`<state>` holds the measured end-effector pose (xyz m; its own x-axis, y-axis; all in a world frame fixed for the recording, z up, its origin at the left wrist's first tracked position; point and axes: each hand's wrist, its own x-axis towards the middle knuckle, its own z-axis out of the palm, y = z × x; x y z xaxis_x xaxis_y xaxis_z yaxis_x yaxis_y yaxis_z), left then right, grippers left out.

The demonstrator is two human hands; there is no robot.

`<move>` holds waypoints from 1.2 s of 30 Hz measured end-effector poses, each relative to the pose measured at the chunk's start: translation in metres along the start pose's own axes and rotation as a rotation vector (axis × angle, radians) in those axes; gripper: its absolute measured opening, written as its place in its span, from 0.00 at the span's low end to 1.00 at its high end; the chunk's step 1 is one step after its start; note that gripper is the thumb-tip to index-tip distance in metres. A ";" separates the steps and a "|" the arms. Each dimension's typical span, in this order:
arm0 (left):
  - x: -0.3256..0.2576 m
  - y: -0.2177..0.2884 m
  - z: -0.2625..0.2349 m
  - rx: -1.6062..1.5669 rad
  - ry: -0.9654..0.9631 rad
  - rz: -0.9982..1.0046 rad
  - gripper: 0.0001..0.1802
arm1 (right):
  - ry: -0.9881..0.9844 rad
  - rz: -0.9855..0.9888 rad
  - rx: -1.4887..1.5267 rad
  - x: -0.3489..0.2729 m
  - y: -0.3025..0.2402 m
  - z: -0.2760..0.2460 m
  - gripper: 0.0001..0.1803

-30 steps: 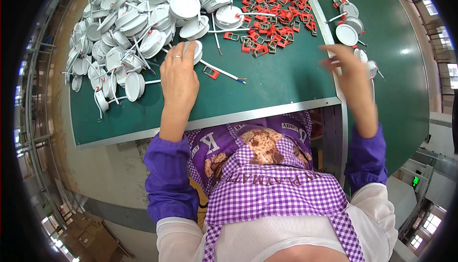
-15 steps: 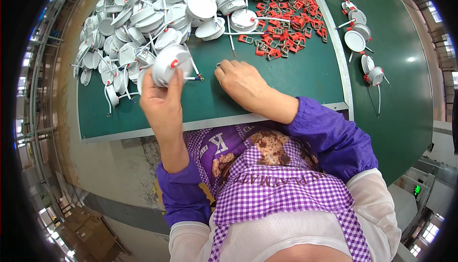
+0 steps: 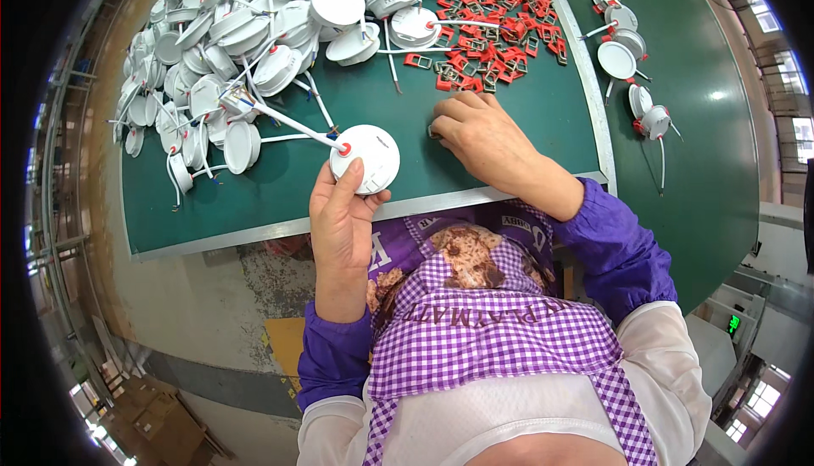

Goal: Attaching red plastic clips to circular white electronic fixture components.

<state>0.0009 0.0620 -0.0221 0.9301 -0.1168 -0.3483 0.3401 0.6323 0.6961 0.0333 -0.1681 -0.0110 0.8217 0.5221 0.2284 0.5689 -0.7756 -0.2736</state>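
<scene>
My left hand (image 3: 343,216) grips a round white downlight (image 3: 377,159) by its lower left edge, thumb on the back face. A white cable (image 3: 297,121) leaves the downlight at a red grommet and stretches up and left, with bare wire ends. Just to its right, my right hand (image 3: 487,139) is closed over the green table, fingers curled. A small greyish bit shows at its fingertips, too hidden to name. Beyond that hand lies a heap of red clips with metal frames (image 3: 500,29).
A large pile of white downlights (image 3: 246,33) with loose cables covers the table's far left. On the right, past a pale metal strip (image 3: 581,67), more downlights (image 3: 616,61) lie in a row on a green belt-like surface (image 3: 704,152). The table's metal edge (image 3: 220,241) runs before me.
My left hand has carried the downlight rightward and turned its back face into view. My right hand has shifted right, still closed. The whole view has moved slightly.
</scene>
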 end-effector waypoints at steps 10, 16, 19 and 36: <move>-0.001 -0.010 0.016 0.023 -0.002 0.000 0.15 | 0.077 0.037 -0.086 0.000 -0.012 0.012 0.07; -0.002 -0.012 0.023 0.065 0.007 0.009 0.18 | 0.019 0.016 -0.097 0.011 -0.012 0.005 0.06; -0.003 -0.015 0.023 0.047 -0.010 -0.021 0.20 | 0.119 0.153 0.205 0.008 -0.011 -0.003 0.06; -0.002 -0.023 0.033 -0.095 -0.207 -0.149 0.21 | 0.011 0.567 1.614 -0.027 -0.007 -0.018 0.08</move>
<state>-0.0041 0.0225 -0.0165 0.8825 -0.3622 -0.3001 0.4703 0.6640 0.5813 0.0063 -0.1832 0.0019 0.9215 0.3207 -0.2190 -0.3113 0.2728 -0.9103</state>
